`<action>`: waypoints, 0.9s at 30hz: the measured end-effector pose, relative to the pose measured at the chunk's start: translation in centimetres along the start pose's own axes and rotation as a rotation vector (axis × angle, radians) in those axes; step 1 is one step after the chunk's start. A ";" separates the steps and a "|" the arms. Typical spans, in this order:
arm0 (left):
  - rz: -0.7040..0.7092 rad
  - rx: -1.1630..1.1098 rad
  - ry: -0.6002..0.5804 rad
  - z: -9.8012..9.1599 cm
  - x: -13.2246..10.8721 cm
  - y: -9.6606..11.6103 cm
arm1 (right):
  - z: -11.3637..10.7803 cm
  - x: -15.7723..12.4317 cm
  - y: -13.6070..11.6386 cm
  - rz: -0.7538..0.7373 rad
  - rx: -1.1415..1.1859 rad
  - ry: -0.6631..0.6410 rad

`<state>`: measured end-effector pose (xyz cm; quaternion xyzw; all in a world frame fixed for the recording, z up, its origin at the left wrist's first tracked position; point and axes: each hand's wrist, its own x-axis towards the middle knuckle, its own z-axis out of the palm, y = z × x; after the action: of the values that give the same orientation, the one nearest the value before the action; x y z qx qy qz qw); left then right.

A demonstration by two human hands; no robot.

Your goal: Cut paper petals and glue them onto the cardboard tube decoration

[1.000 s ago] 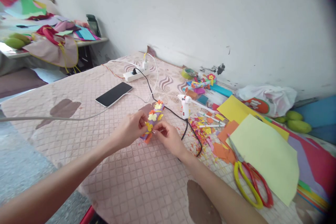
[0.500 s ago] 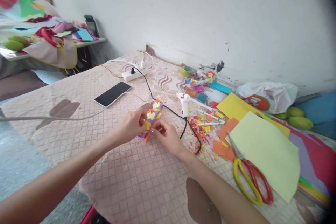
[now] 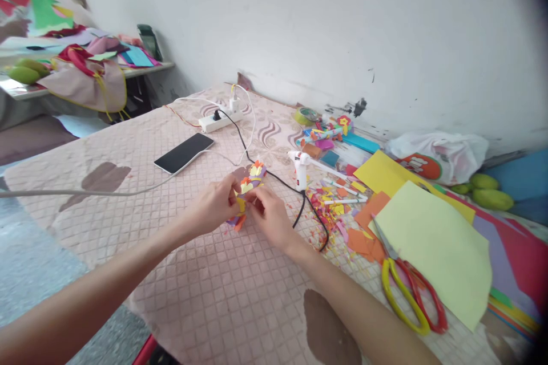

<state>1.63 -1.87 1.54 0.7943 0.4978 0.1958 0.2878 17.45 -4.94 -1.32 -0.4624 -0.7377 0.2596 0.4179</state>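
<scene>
Black cord (image 3: 282, 181) behind flowered roll (image 3: 257, 171) in fingers (image 3: 226, 187); glue gun (image 3: 301, 174) near.

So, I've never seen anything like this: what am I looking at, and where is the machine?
There is no machine here: these are a person's own bare hands. The view comes from a camera worn on the head, looking forward and down. The left hand holds a small purple piece trimmed with yellow and orange shapes; the right hand has its fingertips at it, though the fingers hide exactly what they grip. On the cloth-covered table lie a phone, a power strip, colourful scraps, a pale yellow sheet and scissors. A white glue gun is near the scraps.
</scene>
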 end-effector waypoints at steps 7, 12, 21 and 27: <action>0.001 -0.010 0.022 -0.1 -0.2 0.6 | -0.5 1.2 -0.3 -0.112 -0.184 -0.166; 0.006 0.007 0.051 0.0 -0.3 0.6 | -0.9 2.0 -0.2 -0.149 -0.226 -0.215; -0.017 -0.011 0.047 -0.2 -0.3 0.9 | -0.4 2.5 0.7 -0.183 -0.190 -0.237; -0.009 -0.013 0.035 -0.3 -0.4 0.9 | -0.2 2.5 1.0 -0.265 -0.216 -0.223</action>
<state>1.84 -2.41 2.35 0.7868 0.5050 0.2115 0.2850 17.54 -2.22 -1.00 -0.3720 -0.8573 0.1714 0.3121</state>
